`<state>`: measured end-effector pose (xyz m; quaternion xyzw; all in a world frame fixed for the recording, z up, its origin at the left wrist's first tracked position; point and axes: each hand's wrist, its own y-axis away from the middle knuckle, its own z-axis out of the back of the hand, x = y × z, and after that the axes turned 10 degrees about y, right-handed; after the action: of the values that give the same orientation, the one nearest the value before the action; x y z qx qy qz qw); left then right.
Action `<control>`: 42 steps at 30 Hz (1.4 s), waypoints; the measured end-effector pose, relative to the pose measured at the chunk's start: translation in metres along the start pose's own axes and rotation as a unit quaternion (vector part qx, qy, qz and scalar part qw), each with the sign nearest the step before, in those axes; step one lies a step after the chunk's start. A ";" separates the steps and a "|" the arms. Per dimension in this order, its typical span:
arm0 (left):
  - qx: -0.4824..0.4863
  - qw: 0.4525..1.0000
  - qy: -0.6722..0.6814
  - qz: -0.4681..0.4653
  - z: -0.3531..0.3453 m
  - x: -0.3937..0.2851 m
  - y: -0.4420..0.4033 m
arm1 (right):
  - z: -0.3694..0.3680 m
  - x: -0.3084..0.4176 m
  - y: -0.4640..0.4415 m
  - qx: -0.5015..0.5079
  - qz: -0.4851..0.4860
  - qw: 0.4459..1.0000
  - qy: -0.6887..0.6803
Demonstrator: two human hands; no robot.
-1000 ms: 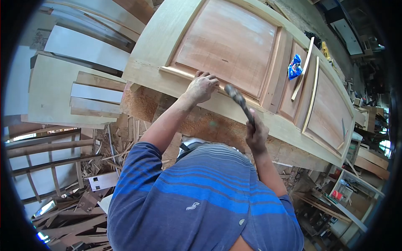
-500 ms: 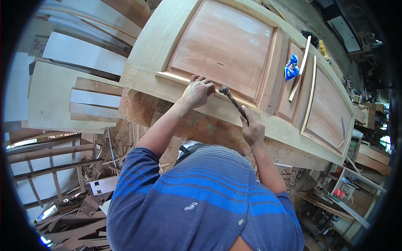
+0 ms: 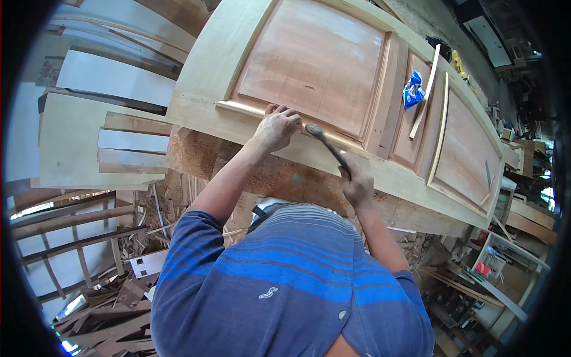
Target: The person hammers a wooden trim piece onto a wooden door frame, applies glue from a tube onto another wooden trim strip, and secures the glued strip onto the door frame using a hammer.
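Observation:
A wooden panel door [image 3: 199, 83] lies flat in front of me, with a thin moulding strip [image 3: 239, 109] along the near edge of its large panel. My left hand [image 3: 276, 128] rests at this strip with fingers curled together; whatever they pinch is hidden. My right hand [image 3: 358, 183] grips a hammer [image 3: 328, 144] by its dark handle. The hammer head is just right of my left fingertips, over the strip, and slightly blurred. I cannot tell whether it touches anything.
On the door's middle part lie a blue plastic packet [image 3: 413, 90] and a loose wood strip [image 3: 426, 95]. Boards [image 3: 119, 77] are at the left, above scattered wood scraps [image 3: 107, 321]. At the right stands a tray-like box [image 3: 505, 256] with small items.
The hammer head has shifted slightly left and down, nearer my left fingertips. The left hand holds its place at the moulding. The whole view has shifted slightly.

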<state>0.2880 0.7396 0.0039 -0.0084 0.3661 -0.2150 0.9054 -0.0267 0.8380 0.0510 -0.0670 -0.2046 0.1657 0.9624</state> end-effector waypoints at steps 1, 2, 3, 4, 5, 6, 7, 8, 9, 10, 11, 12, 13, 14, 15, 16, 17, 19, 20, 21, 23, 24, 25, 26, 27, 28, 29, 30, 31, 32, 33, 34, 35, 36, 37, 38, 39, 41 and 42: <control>-0.007 1.000 0.004 -0.003 0.000 0.000 -0.001 | -0.002 -0.001 -0.002 0.093 -0.055 0.992 0.069; -0.011 1.000 0.007 -0.007 0.001 0.001 -0.001 | -0.002 -0.001 -0.001 0.079 -0.053 0.994 0.050; -0.008 1.000 0.019 -0.005 0.002 0.000 -0.003 | 0.002 -0.003 -0.005 0.064 -0.047 0.996 0.033; -0.007 1.000 0.015 -0.004 0.003 0.001 -0.001 | 0.003 -0.002 -0.003 0.052 -0.046 0.997 0.014; -0.006 1.000 0.014 -0.003 0.002 0.001 0.000 | 0.002 -0.002 -0.001 0.072 -0.057 0.995 0.027; -0.006 1.000 0.013 -0.003 0.002 -0.001 -0.003 | -0.002 -0.003 -0.002 0.090 -0.067 0.993 0.040; 0.007 1.000 0.003 0.003 0.003 -0.002 -0.004 | -0.002 -0.004 -0.002 0.108 -0.077 0.990 0.053; 0.029 0.999 0.008 0.014 0.004 -0.006 -0.005 | 0.002 -0.005 0.000 0.099 -0.076 0.991 0.043; 0.043 0.999 0.006 0.023 0.009 -0.006 -0.009 | 0.008 -0.005 -0.007 0.084 -0.067 0.994 0.033; 0.060 0.998 0.004 0.036 0.015 -0.006 -0.012 | 0.011 -0.005 -0.010 0.071 -0.060 0.995 0.020; 0.076 0.996 0.018 0.044 0.018 -0.004 -0.017 | 0.009 -0.007 -0.008 0.044 -0.085 0.995 -0.007; 0.074 0.990 0.069 0.095 0.022 -0.004 -0.028 | 0.008 -0.010 -0.001 0.019 -0.111 0.993 -0.032; 0.070 0.979 0.122 0.150 0.026 -0.005 -0.040 | 0.007 -0.015 0.006 -0.002 -0.136 0.989 -0.056; 0.064 0.961 0.173 0.206 0.027 -0.004 -0.051 | 0.006 -0.020 0.010 -0.003 -0.175 0.983 -0.062; -0.002 0.973 0.165 0.161 0.023 0.002 -0.059 | 0.005 -0.025 0.014 -0.003 -0.213 0.975 -0.068; -0.036 0.982 0.121 0.139 0.019 0.008 -0.070 | 0.004 -0.030 0.017 -0.003 -0.252 0.965 -0.075; -0.069 0.988 0.077 0.118 0.015 0.012 -0.082 | 0.005 -0.035 0.018 -0.016 -0.252 0.965 -0.073; -0.087 0.992 -0.008 0.090 0.006 0.021 -0.103 | 0.012 -0.038 0.016 -0.004 -0.282 0.956 -0.076; -0.057 0.994 -0.045 0.079 0.002 0.027 -0.112 | 0.014 -0.041 0.014 0.002 -0.296 0.952 -0.078; -0.025 0.994 -0.082 0.068 -0.004 0.034 -0.120 | 0.012 -0.045 0.015 -0.027 -0.275 0.958 -0.081; 0.049 0.987 -0.138 0.064 -0.005 0.033 -0.134 | 0.014 -0.048 0.011 -0.048 -0.267 0.958 -0.090; 0.062 0.985 -0.151 0.060 -0.002 0.030 -0.139 | 0.012 -0.050 0.010 -0.056 -0.263 0.958 -0.099; 0.076 0.982 -0.163 0.055 0.000 0.028 -0.144 | 0.009 -0.053 0.010 -0.044 -0.276 0.953 -0.116; 0.090 0.980 -0.172 0.050 -0.001 0.028 -0.146 | 0.005 -0.054 0.009 -0.038 -0.282 0.950 -0.129; 0.069 0.981 -0.177 0.031 -0.002 0.029 -0.146 | 0.010 -0.051 0.004 -0.032 -0.287 0.947 -0.139; 0.055 0.986 -0.152 0.041 0.000 0.031 -0.141 | 0.010 -0.051 -0.002 -0.028 -0.291 0.945 -0.148; 0.039 0.990 -0.127 0.050 0.003 0.031 -0.134 | 0.006 -0.057 -0.002 -0.009 -0.301 0.942 -0.150; 0.022 0.993 -0.101 0.058 0.011 0.025 -0.126 | 0.004 -0.058 -0.007 -0.012 -0.292 0.943 -0.162; -0.021 0.991 0.000 0.129 0.020 0.021 -0.115 | 0.004 -0.058 -0.012 -0.016 -0.284 0.943 -0.173; -0.065 0.973 0.102 0.197 0.032 0.018 -0.098 | 0.003 -0.058 -0.018 -0.020 -0.276 0.943 -0.183; -0.110 0.937 0.201 0.263 0.045 0.016 -0.078 | 0.001 -0.059 -0.021 -0.024 -0.271 0.943 -0.190; -0.149 0.943 0.158 0.253 0.061 0.018 -0.056 | -0.001 -0.059 -0.024 -0.028 -0.267 0.943 -0.196; -0.211 0.950 0.131 0.192 0.072 0.025 -0.033 | -0.002 -0.059 -0.027 -0.031 -0.261 0.944 -0.201; -0.261 0.934 0.129 0.208 0.071 0.043 -0.005 | -0.003 -0.059 -0.031 -0.014 -0.266 0.943 -0.200; -0.313 0.899 0.181 0.248 0.078 0.048 0.014 | -0.002 -0.058 -0.036 0.004 -0.270 0.942 -0.199; -0.356 0.886 0.145 0.260 0.082 0.050 0.033 | -0.002 -0.055 -0.040 0.023 -0.273 0.942 -0.196; -0.381 0.872 0.148 0.269 0.083 0.056 0.048 | -0.004 -0.052 -0.046 0.022 -0.251 0.947 -0.197; -0.415 0.852 0.151 0.282 0.079 0.068 0.069 | -0.011 -0.043 -0.063 0.018 -0.205 0.958 -0.198; -0.424 0.846 0.151 0.287 0.076 0.068 0.071 | -0.013 -0.036 -0.072 0.026 -0.191 0.960 -0.205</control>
<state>0.4096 0.7660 0.0026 -0.2533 0.5401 0.2317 0.7684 -0.0310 0.7576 0.0396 0.0335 -0.4025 -0.0055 0.9148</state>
